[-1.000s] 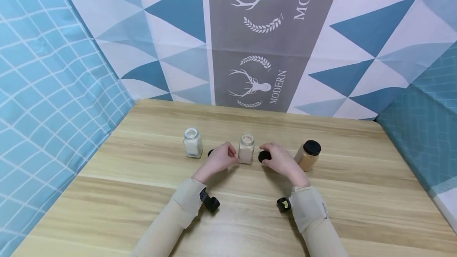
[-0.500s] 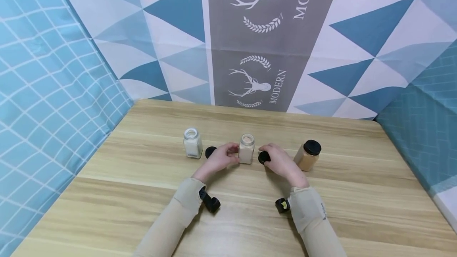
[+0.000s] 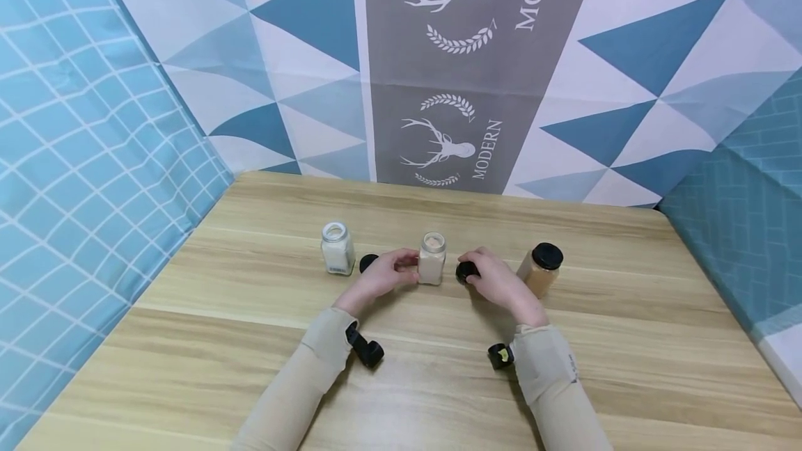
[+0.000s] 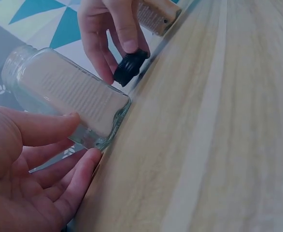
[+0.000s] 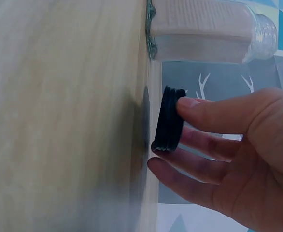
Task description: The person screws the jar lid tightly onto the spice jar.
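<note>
An uncapped glass jar (image 3: 431,264) of pale beige powder stands upright mid-table. My left hand (image 3: 383,275) is at its left side, thumb and fingers spread around the lower part; in the left wrist view the thumb touches the glass jar (image 4: 66,87) low on its wall. To the right of it, my right hand (image 3: 498,282) pinches a black screw lid (image 3: 465,271) between thumb and fingers. The right wrist view shows the lid (image 5: 170,118) tilted on edge, a small gap above the tabletop, with its shadow below.
An uncapped jar of white powder (image 3: 338,256) stands at the left. Another black lid (image 3: 367,262) lies beside it, partly behind my left hand. Past my right hand stands a jar of tan powder (image 3: 540,275) with its black lid on. A patterned curtain (image 3: 438,89) hangs behind the table.
My left fingers have spread from a closed pose to around the beige jar, and the lid behind that hand shows more. My right hand has tilted its lid and shifted it slightly.
</note>
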`<move>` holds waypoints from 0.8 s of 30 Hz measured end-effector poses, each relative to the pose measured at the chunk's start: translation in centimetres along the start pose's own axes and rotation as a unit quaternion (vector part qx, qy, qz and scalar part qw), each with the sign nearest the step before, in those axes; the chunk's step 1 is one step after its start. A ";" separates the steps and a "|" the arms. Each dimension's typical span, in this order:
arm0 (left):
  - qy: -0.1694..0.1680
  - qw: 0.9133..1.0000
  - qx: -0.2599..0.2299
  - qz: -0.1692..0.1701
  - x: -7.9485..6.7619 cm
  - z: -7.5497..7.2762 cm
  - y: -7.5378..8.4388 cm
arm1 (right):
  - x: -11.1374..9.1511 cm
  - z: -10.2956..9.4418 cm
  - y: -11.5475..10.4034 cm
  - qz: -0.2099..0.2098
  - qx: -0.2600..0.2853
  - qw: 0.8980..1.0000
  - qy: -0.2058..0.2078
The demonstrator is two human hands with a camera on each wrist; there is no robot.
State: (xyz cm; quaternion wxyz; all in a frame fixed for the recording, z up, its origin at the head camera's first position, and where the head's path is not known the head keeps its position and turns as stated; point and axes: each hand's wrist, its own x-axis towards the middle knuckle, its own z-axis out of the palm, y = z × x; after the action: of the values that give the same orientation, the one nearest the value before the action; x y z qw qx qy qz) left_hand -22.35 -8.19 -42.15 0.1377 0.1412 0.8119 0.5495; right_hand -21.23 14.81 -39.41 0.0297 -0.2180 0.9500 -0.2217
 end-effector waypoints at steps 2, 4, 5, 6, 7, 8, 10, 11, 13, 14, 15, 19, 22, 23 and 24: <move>-0.003 1.000 -0.004 0.001 0.0 0.0 -0.1 | -0.1 -0.1 0.0 0.006 0.009 1.000 0.001; -0.006 1.000 -0.007 0.002 0.1 0.0 -0.1 | -0.1 -0.2 0.1 0.006 0.014 1.000 0.004; -0.007 1.000 -0.007 0.001 0.1 0.0 -0.1 | -0.1 -0.3 0.1 0.007 0.018 1.000 0.006; -0.007 1.000 -0.006 0.000 0.1 0.0 -0.2 | -0.1 -0.4 0.0 0.008 0.020 1.000 0.009; -0.006 1.000 -0.005 0.000 0.1 0.0 -0.2 | -0.1 -0.4 0.0 0.005 0.022 1.000 0.013; -0.006 1.000 -0.005 0.000 0.1 0.0 -0.2 | -0.2 -0.5 0.0 0.004 0.026 0.999 0.018; -0.005 1.000 -0.007 -0.002 0.0 -0.1 -0.2 | -0.1 -0.6 0.0 0.000 0.030 0.999 0.030; -0.004 1.000 -0.007 -0.001 0.0 -0.1 -0.2 | -0.1 -0.7 -0.1 -0.002 0.032 0.999 0.037; -0.004 1.000 -0.006 0.001 0.0 -0.1 -0.2 | -0.1 -0.7 -0.1 -0.006 0.036 0.998 0.050; -0.004 1.000 -0.005 0.001 0.0 -0.1 -0.3 | -0.1 -0.7 -0.1 -0.004 0.040 0.998 0.056; -0.004 1.000 -0.004 0.001 -0.1 -0.1 -0.3 | -0.1 -0.7 -0.1 -0.005 0.043 0.997 0.061; -0.003 1.000 0.000 -0.009 -0.1 -0.1 -0.3 | -0.1 -0.6 -0.1 0.002 0.058 0.996 0.073; -0.001 1.000 0.001 -0.011 -0.1 -0.1 -0.3 | 0.1 -0.8 -0.2 0.007 0.071 0.994 0.088; 0.000 1.000 0.000 -0.010 -0.1 -0.1 -0.3 | 0.1 -0.8 -0.2 0.009 0.076 0.993 0.094; 0.000 1.000 -0.002 -0.011 -0.1 -0.1 -0.2 | 0.2 -0.9 -0.3 0.009 0.079 0.992 0.099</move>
State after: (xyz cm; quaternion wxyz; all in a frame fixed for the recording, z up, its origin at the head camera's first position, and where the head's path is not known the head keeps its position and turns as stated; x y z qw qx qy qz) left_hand -22.35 -8.38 -42.30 0.1437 0.1322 0.8126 0.5492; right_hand -21.39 14.84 -38.46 -0.0457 -0.1832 0.9295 -0.3167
